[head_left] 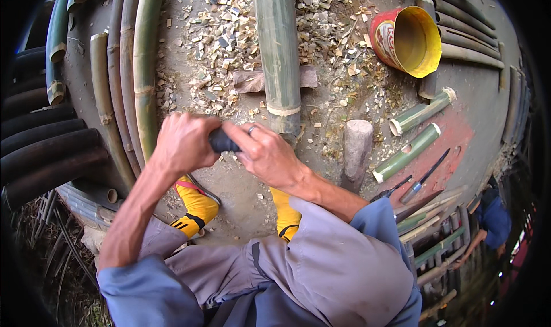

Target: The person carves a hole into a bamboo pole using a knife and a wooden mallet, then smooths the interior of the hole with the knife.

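My left hand is closed around a dark cylindrical piece, like a handle or short tube; its far end is hidden in my fist. My right hand, with a ring on one finger, curls over the piece's right end, thumb and fingers pressed against it. Just beyond my hands lies a thick green bamboo pole, its near end beside my right fingers. The pole rests across a flat wooden block.
Wood chips litter the ground. Right of the pole are a yellow-red bucket, an upright wooden post, two short bamboo pieces and a long thin tool. Bamboo poles lie left; another person is far right.
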Motion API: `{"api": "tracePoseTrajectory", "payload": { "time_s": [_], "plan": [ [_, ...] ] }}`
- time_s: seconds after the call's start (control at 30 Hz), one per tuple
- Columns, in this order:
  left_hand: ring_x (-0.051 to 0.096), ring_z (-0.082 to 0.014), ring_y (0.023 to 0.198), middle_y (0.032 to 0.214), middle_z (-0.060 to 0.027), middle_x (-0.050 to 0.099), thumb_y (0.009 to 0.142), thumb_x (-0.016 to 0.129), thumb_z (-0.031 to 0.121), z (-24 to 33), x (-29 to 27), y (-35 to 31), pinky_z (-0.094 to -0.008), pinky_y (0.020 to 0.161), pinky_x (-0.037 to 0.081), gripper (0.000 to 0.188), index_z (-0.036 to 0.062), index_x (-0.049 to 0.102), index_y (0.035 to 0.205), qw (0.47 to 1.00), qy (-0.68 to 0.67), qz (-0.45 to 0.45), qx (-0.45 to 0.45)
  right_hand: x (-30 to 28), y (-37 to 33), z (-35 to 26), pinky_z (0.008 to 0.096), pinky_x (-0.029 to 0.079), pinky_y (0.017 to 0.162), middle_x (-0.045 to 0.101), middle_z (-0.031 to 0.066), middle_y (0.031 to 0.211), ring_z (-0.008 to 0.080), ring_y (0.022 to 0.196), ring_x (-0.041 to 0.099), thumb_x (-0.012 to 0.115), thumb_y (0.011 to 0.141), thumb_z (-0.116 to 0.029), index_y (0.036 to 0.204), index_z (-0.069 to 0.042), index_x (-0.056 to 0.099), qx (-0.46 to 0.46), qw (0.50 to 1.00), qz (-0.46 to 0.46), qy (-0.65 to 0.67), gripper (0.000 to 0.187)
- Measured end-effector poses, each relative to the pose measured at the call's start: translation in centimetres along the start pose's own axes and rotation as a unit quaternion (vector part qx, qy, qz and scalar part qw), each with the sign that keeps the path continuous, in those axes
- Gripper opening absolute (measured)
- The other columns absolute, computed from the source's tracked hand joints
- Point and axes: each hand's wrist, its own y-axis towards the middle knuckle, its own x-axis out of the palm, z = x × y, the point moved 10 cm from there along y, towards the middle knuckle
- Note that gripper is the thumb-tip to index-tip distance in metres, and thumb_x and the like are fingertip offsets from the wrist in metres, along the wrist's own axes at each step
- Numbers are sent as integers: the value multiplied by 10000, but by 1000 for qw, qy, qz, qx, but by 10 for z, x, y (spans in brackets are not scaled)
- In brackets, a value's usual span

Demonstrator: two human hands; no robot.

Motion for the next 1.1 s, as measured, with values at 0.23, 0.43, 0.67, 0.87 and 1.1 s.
{"api": "tracePoseTrajectory", "payload": {
  "time_s": [0.23, 0.43, 0.67, 0.87, 1.1],
  "plan": [
    [621, -225, 549, 624, -87, 637, 581, 666, 115, 49, -4, 58, -353, 496, 514, 115, 90, 664, 692, 929, 235, -127, 258, -2, -3, 32, 503, 476, 693, 537, 261, 947, 447, 855, 577, 609, 753, 74, 1182, 2, 393, 157, 951, 195, 178, 486],
    [679, -253, 654, 738, -149, 692, 593, 730, 198, -34, 94, -18, -372, 656, 560, 307, 56, 699, 863, 970, -118, -211, -17, 70, -17, 27, 463, 528, 568, 606, 220, 784, 401, 692, 647, 581, 815, -50, 1087, -27, 432, 56, 967, -249, 22, 311],
    [690, -248, 701, 782, -191, 688, 682, 731, 198, 64, 200, -131, -357, 694, 548, 463, -9, 639, 1086, 822, -447, -17, -353, 90, -98, 2, 407, 529, 484, 642, 89, 652, 277, 626, 675, 581, 809, -118, 934, -66, 568, -228, 827, -505, -95, 136],
    [660, -176, 616, 703, -176, 673, 657, 759, 182, 69, 224, -141, -360, 597, 529, 354, -7, 661, 940, 807, -453, 107, -364, 100, -113, -2, 369, 526, 507, 660, 74, 680, 229, 633, 667, 606, 772, -109, 834, -72, 654, -225, 841, -475, -124, 87],
    [653, -335, 611, 687, -153, 661, 588, 737, 164, -20, 78, -73, -415, 617, 549, 298, 90, 659, 866, 978, -149, 71, -129, 61, -23, -4, 404, 535, 687, 623, 147, 828, 307, 796, 650, 568, 752, -24, 1050, -38, 542, -91, 968, -184, -146, 299]
  ]
}}
